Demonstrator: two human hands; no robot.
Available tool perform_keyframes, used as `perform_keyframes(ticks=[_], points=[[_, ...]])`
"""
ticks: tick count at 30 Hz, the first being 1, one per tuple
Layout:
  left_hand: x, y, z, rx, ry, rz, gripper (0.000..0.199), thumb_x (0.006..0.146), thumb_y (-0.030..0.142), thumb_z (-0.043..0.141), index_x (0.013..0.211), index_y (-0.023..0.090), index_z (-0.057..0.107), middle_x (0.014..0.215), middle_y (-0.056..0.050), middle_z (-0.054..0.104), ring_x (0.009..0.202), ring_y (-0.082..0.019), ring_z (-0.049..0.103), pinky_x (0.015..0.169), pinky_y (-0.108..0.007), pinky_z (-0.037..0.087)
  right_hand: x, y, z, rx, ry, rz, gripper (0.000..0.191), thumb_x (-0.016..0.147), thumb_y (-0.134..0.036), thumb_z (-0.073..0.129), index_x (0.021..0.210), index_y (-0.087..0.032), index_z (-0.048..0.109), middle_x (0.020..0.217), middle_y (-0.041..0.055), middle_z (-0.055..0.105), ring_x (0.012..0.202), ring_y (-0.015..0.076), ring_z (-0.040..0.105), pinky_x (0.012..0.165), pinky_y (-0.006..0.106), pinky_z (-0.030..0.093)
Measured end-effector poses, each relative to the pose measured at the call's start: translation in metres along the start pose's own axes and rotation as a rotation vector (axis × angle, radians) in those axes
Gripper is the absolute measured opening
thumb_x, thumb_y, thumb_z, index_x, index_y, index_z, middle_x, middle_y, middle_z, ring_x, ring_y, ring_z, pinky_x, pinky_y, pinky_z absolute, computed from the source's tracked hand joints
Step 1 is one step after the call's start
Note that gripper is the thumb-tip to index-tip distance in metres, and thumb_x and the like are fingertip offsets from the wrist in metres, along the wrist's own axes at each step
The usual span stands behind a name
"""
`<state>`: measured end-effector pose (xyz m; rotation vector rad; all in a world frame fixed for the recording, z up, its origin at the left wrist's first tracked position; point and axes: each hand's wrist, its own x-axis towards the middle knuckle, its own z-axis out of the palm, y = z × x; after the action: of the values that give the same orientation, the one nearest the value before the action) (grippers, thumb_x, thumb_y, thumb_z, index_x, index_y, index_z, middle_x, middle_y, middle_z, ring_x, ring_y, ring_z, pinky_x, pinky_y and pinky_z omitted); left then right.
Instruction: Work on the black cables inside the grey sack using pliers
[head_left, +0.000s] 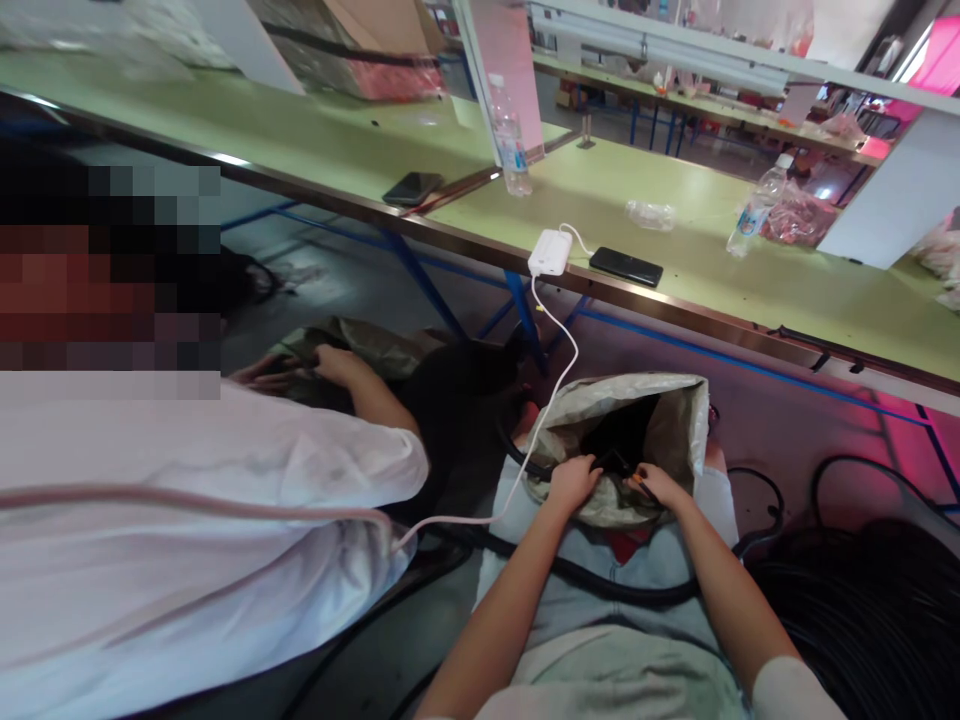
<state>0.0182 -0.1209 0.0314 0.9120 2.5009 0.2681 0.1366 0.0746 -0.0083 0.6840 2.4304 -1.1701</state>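
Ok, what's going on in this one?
An open, beige woven sack sits at the seated person's lap. At its mouth, the left hand grips a thick black cable; the right hand pinches a small orange thing, too unclear to identify. Alongside, a co-worker in a white shirt has a hand at a dark green sack.

Power bank (550,252) left of phone (626,266) on table (592,190), sack (679,430) before table, coil (862,610) at right

Dim low down (pink glow (904,435) right).
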Motion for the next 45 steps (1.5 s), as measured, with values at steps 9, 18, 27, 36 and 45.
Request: perform_keyframes(ticks=[9,18,27,36,45], points=[[0.001,0.0,0.003,0.011,-0.011,0.001,0.033,0.106,0.04,0.052,0.127,0.02,0.069,0.125,-0.011,0.074,0.119,-0.026,0.069,0.095,-0.033,0.052,0.0,0.006,0.001,0.002,-0.019,-0.003,0.027,0.09,-0.041,0.069,0.089,-0.014,0.067,0.085,0.0042,0.069,0.075,0.0148,0.056,0.064,0.024,0.035],[0.003,-0.001,0.006,0.009,-0.005,-0.002,0.032,0.106,0.041,0.054,0.126,0.021,0.069,0.124,-0.011,0.075,0.118,-0.026,0.07,0.094,-0.032,0.052,0.002,0.007,0.003,-0.02,-0.015,-0.012,0.028,0.09,-0.043,0.07,0.091,-0.014,0.069,0.087,0.0058,0.071,0.075,0.0163,0.059,0.066,0.026,0.038],[0.001,0.0,0.004,0.007,-0.013,0.0,0.033,0.106,0.041,0.052,0.126,0.021,0.069,0.123,-0.011,0.075,0.116,-0.026,0.07,0.094,-0.033,0.052,0.001,0.005,0.004,-0.007,-0.021,0.025,0.031,0.09,-0.046,0.07,0.09,-0.015,0.069,0.083,0.0045,0.071,0.073,0.016,0.058,0.064,0.025,0.038],[0.004,-0.003,0.008,0.009,-0.008,0.004,0.034,0.106,0.041,0.053,0.127,0.021,0.069,0.125,-0.011,0.074,0.117,-0.026,0.069,0.094,-0.033,0.052,0.002,0.008,0.005,0.005,-0.038,0.031,0.031,0.092,-0.045,0.069,0.092,-0.014,0.069,0.082,0.0045,0.07,0.071,0.0152,0.058,0.063,0.025,0.038],[0.003,-0.002,0.005,0.012,0.0,0.016,0.034,0.106,0.04,0.053,0.127,0.019,0.069,0.123,-0.011,0.075,0.118,-0.027,0.069,0.096,-0.034,0.052,0.004,0.012,0.006,-0.009,-0.052,0.018,0.032,0.093,-0.046,0.067,0.093,-0.014,0.069,0.084,0.0052,0.071,0.071,0.0151,0.059,0.063,0.024,0.038]])
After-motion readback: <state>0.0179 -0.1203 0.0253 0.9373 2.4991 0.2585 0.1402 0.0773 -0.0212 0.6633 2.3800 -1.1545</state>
